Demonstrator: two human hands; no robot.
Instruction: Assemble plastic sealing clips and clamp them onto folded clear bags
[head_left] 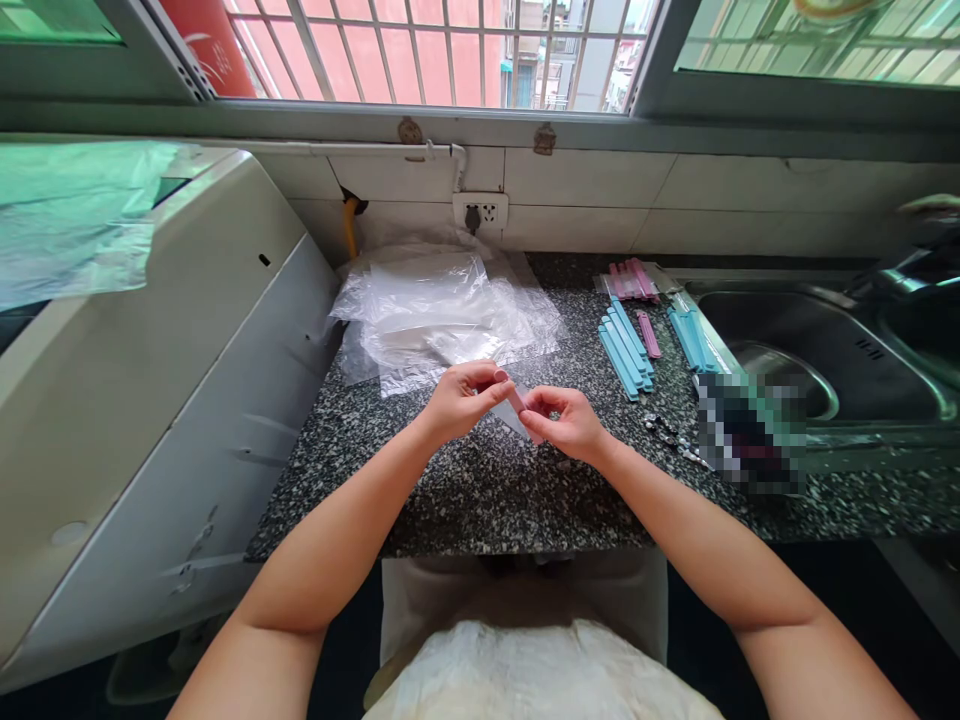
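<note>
A small flat pink strip (517,402) slants between my two hands above the speckled counter. My left hand (466,400) pinches its upper end between thumb and fingers. Near the lower end, my right hand (566,422) has thumb and fingertips closed on it. Just under the strip is a whitish, see-through piece of plastic (508,420), partly covered by my fingers; I cannot tell whether it is held. Beyond my left hand lies a loose pile of clear plastic bags (427,305). To the right are stacked light-blue strips (626,350) and a pink strip bundle (634,280).
More blue strips (691,340) lie beside the metal sink (787,320). A blurred-out object (750,435) and small shiny bits (675,440) are on the counter's right. A slanted white appliance (247,230) borders the left. A wall socket (481,210) holds a plug.
</note>
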